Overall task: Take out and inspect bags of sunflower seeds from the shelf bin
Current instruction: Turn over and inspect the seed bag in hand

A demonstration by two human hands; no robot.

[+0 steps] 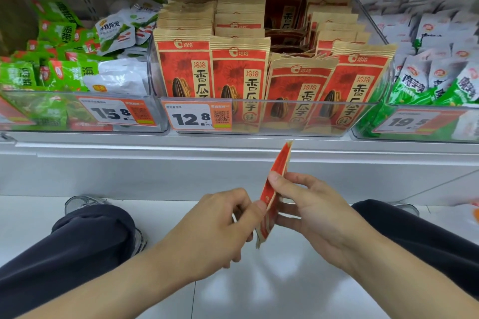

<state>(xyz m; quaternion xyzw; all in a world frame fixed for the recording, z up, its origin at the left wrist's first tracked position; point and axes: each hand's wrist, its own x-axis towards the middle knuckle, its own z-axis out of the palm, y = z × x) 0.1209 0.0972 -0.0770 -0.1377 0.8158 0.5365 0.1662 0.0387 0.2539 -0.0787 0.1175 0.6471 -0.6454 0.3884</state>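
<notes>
Both hands, the left hand [223, 225] and right hand [311, 212], pinch one red sunflower-seed bag [272, 197] edge-on below the clear shelf bin [285, 116]; held only by fingertips, it could probably slip to the floor.

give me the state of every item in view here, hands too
red and tan paper seed bag: out of the bin, edge-on, held by both hands
left hand: pinching the bag's lower edge
right hand: gripping the bag's middle
clear plastic middle bin: stocked with upright matching bags
white and orange 12.8 price tag: fixed on bin front
</notes>
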